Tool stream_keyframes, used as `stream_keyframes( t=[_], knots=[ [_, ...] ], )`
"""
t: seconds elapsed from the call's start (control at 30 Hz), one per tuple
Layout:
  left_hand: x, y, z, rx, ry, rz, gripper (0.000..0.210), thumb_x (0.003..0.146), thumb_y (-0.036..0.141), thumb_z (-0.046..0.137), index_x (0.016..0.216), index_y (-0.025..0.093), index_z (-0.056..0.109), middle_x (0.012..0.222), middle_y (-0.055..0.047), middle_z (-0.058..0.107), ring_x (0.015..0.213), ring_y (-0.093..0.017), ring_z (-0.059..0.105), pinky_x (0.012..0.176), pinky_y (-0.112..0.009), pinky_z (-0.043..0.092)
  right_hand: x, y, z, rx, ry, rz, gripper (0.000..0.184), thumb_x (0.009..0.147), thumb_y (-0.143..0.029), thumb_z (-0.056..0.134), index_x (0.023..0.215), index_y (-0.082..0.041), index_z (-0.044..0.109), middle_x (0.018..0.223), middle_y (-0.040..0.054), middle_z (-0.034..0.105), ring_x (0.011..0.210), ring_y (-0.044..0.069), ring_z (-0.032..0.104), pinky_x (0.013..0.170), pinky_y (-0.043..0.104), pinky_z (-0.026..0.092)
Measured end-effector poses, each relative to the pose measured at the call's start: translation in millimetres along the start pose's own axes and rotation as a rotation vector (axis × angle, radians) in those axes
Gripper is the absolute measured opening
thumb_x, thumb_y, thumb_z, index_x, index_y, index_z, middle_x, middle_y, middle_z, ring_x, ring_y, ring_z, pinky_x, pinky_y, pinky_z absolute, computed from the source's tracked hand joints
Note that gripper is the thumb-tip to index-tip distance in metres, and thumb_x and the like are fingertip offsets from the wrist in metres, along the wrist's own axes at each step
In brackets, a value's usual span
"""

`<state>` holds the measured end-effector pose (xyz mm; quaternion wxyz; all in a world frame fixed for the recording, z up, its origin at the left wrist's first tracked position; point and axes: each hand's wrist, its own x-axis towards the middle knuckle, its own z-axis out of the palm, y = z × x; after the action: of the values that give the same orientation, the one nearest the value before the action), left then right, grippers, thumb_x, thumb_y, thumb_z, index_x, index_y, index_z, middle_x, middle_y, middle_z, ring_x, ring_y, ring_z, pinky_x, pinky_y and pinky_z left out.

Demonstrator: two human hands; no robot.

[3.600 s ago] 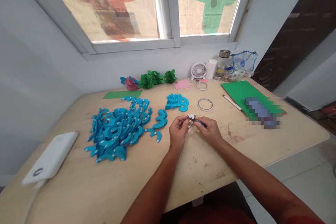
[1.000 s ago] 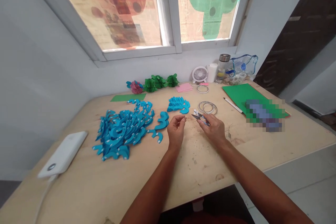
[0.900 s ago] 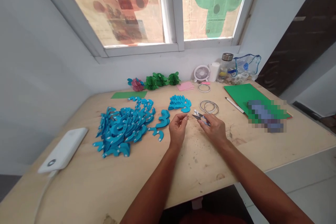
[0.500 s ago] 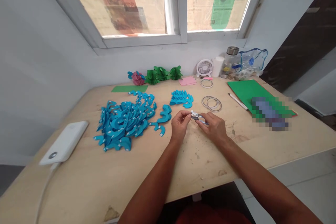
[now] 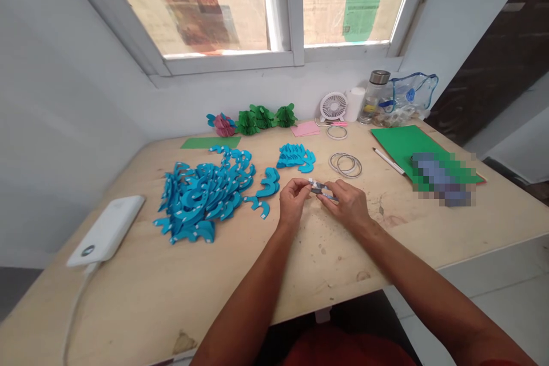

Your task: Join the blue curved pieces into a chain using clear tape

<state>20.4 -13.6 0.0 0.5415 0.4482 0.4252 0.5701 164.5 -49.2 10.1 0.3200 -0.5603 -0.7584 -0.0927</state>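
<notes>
My right hand (image 5: pixel 349 201) is closed around a small dark-and-silver hand tool (image 5: pixel 321 188), which points left; its exact kind is too small to tell. At the tool's tip, my left hand (image 5: pixel 294 200) pinches a tiny whitish piece (image 5: pixel 311 181), partly hidden by the fingers. Left of my hands lies a large heap of blue curved paper pieces (image 5: pixel 201 194) with white squares on them. A few more blue pieces (image 5: pixel 269 182) lie between that heap and my left hand. Beyond my hands sits a neat row of blue pieces (image 5: pixel 295 155).
Metal rings (image 5: pixel 345 165) lie beyond my right hand, near a white pen (image 5: pixel 388 160) and green sheets (image 5: pixel 403 146). Along the wall stand green paper figures (image 5: pixel 261 118), a small fan (image 5: pixel 333 107) and a bottle (image 5: pixel 376 94). A white power bank (image 5: pixel 107 229) with a cable is at left.
The view has shifted slightly. Both hands stay together over the same spot, and the tool is turned a little between the fingers.
</notes>
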Motion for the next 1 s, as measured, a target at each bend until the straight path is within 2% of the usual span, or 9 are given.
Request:
stream_keyframes(
  t=[0.27, 0.43, 0.57, 0.73, 0.87, 1.0],
  knots=[
    [1, -2, -0.5, -0.012, 0.008, -0.037, 0.016, 0.063, 0.027, 0.064, 0.072, 0.015, 0.060, 0.075, -0.003, 0.065, 0.067, -0.014, 0.061, 0.057, -0.024, 0.046, -1, 0, 2, 0.004, -0.018, 0.014, 0.032, 0.084, -0.045, 0.047, 0.093, -0.020, 0.065, 0.070, 0.0038, 0.061, 0.067, 0.014, 0.055, 0.059, 0.024, 0.032],
    [4, -7, -1.4, -0.074, 0.094, -0.012, 0.018, 0.065, 0.028, 0.065, 0.074, 0.015, 0.056, 0.075, -0.003, 0.064, 0.067, -0.014, 0.062, 0.059, -0.025, 0.047, -1, 0, 1, 0.020, -0.005, 0.011, 0.032, 0.085, -0.045, 0.047, 0.095, -0.020, 0.064, 0.071, 0.0036, 0.061, 0.066, 0.014, 0.055, 0.059, 0.024, 0.032],
    [-1, -2, -0.7, 0.031, 0.135, 0.224, 0.023, 0.068, 0.021, 0.063, 0.087, 0.018, 0.051, 0.080, -0.003, 0.063, 0.077, -0.015, 0.062, 0.072, -0.029, 0.048, -1, -1, 1, 0.005, -0.008, 0.017, 0.032, 0.085, -0.045, 0.047, 0.093, -0.019, 0.065, 0.070, 0.0032, 0.061, 0.066, 0.013, 0.055, 0.059, 0.023, 0.032],
    [-12, 5, 0.9, 0.413, 0.042, 0.537, 0.036, 0.074, 0.013, 0.055, 0.108, 0.020, 0.046, 0.091, -0.005, 0.060, 0.090, -0.017, 0.059, 0.083, -0.035, 0.045, -1, 0, 1, 0.008, -0.025, 0.030, 0.032, 0.085, -0.045, 0.047, 0.092, -0.019, 0.065, 0.071, 0.0039, 0.062, 0.066, 0.013, 0.056, 0.058, 0.023, 0.032],
    [-15, 5, -0.4, 0.566, -0.034, 0.683, 0.037, 0.076, 0.011, 0.051, 0.112, 0.021, 0.048, 0.095, -0.006, 0.060, 0.097, -0.019, 0.055, 0.090, -0.039, 0.041, -1, 0, 1, 0.003, -0.043, 0.037, 0.030, 0.085, -0.044, 0.048, 0.091, -0.020, 0.064, 0.071, 0.0033, 0.062, 0.068, 0.014, 0.056, 0.057, 0.024, 0.031],
    [-13, 6, -1.6, 0.630, -0.081, 0.737, 0.038, 0.077, 0.010, 0.050, 0.113, 0.021, 0.049, 0.092, -0.006, 0.061, 0.095, -0.021, 0.054, 0.088, -0.040, 0.041, -1, 0, 1, -0.013, -0.074, 0.036, 0.029, 0.085, -0.044, 0.048, 0.090, -0.020, 0.064, 0.073, 0.0038, 0.062, 0.070, 0.014, 0.056, 0.057, 0.024, 0.030]
  ],
)
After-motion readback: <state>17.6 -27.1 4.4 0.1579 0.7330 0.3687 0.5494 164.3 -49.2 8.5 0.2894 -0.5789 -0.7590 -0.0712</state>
